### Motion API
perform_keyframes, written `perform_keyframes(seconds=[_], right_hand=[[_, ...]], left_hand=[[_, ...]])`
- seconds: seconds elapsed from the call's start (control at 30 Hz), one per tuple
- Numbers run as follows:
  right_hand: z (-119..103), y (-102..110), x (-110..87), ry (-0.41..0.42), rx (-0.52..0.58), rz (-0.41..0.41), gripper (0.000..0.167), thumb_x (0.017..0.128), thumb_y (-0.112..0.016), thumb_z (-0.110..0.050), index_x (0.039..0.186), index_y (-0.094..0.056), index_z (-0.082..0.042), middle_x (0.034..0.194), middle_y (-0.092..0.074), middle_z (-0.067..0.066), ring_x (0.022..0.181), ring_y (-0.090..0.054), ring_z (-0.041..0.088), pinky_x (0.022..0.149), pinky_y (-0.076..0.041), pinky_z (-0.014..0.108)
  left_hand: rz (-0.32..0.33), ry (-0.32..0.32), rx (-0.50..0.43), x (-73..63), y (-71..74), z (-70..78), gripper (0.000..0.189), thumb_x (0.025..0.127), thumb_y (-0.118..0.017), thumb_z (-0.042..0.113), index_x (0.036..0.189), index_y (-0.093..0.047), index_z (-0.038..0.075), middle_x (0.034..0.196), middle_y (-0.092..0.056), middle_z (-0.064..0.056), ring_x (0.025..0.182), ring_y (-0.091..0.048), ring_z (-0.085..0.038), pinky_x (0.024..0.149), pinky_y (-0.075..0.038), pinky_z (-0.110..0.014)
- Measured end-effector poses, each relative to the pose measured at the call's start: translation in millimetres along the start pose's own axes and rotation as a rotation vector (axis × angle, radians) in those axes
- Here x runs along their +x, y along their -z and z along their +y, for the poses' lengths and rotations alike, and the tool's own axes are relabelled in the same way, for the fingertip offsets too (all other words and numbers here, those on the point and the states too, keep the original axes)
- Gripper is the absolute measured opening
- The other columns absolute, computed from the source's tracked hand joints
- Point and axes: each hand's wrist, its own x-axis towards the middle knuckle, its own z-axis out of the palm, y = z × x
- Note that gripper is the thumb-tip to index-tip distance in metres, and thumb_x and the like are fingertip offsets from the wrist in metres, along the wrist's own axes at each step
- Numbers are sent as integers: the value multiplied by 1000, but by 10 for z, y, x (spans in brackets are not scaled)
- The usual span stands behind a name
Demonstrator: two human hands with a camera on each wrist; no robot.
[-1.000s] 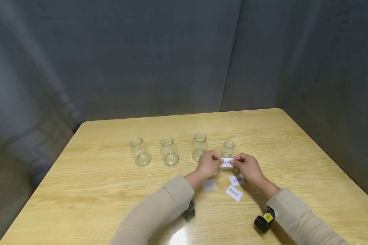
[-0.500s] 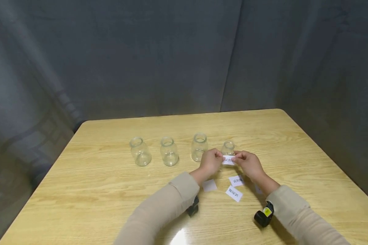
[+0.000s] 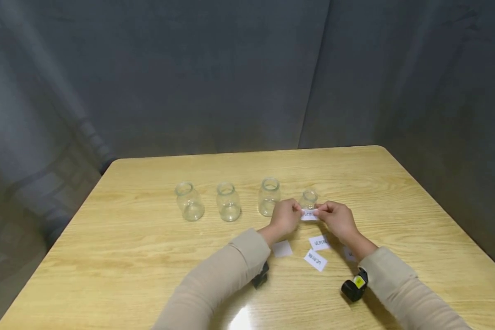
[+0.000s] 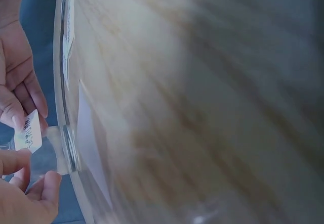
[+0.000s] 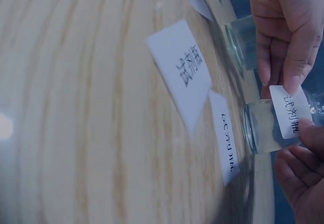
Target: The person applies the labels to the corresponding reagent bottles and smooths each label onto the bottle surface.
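Left hand [image 3: 286,216] at nine o'clock, right hand [image 3: 340,222] at three, both pinching the label [image 3: 309,215], likely light, bendy, best edge-held!

Ends of held label [image 3: 309,215] covered by fingertips of left hand [image 3: 286,216] and right hand [image 3: 338,221]; lower part of small jar [image 3: 309,198] hidden behind it, contact between them cannot be told

Loose label [image 3: 348,253] partly hidden by right forearm; mark on yellow sticker [image 3: 359,281] too small to read

Left sleeve [image 3: 222,275] and right sleeve [image 3: 404,288] cut off by bottom edge in head view

Left wrist view: table [image 4: 177,107] blurred, both hands cut off by left edge

Right wrist view: neighbouring jar [image 5: 245,43] partly behind left hand
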Motion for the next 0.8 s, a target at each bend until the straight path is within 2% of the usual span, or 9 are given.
perform_keyframes(seconds=[0.07,0.17,0.27,0.33,0.4,0.5,0.57,0.7,0.8], right_hand=[[-1,3,-3,-6,-13,4,12,81,-58,-6,77,-57,6,110,-53,20,101,-50,32,53,-41,16],[3,8,-2,-10,-35,4,13,81,-58,-7,76,-57,5,108,-55,19,82,-55,24,48,-39,18],[6,14,2,-9,-45,-2,14,81,-59,-9,75,-58,4,107,-56,19,60,-48,13,43,-37,19],[7,16,13,4,-57,0,14,81,-59,-9,74,-58,3,105,-57,19,54,-43,11,41,-35,19],[1,17,24,25,-65,4,13,80,-60,-8,74,-57,2,103,-58,19,59,-50,13,44,-38,18],[-1,22,32,56,-60,4,13,78,-62,-6,76,-54,3,99,-59,20,77,-58,22,49,-42,18],[1,31,34,73,-51,-10,16,77,-63,-5,86,-52,4,98,-59,21,85,-58,25,55,-46,19],[12,57,37,88,-60,-58,42,78,-62,-6,116,-46,2,101,-57,22,84,-58,26,63,-49,23],[23,70,47,109,-120,-94,53,79,-61,-9,126,-39,1,103,-56,22,88,-57,28,67,-49,26]], left_hand=[[3,-30,34,-2,-6,-2,9,78,-61,7,70,-57,7,64,-54,4,56,-46,-6,48,-38,-14],[-1,-48,55,3,-3,-1,9,79,-61,7,71,-57,6,64,-53,3,55,-45,-6,47,-38,-14],[-13,-50,49,9,11,3,8,79,-60,6,71,-56,6,63,-52,3,53,-44,-7,45,-37,-14],[-14,-61,50,19,25,6,9,79,-60,5,71,-56,6,62,-52,2,52,-43,-7,44,-36,-14],[-16,-70,55,28,42,9,8,79,-60,5,72,-56,6,62,-52,2,53,-43,-7,45,-36,-14],[-20,-82,73,35,58,15,7,78,-60,4,73,-56,5,63,-52,2,54,-44,-7,46,-37,-14],[-29,-75,77,35,62,17,7,78,-60,3,74,-56,5,64,-52,1,54,-44,-8,46,-37,-14],[-53,-66,89,37,54,9,5,79,-59,4,76,-56,4,63,-51,2,53,-44,-7,45,-36,-14],[-64,-68,97,32,53,0,6,79,-60,6,77,-55,3,62,-49,3,52,-43,-7,44,-36,-14]])
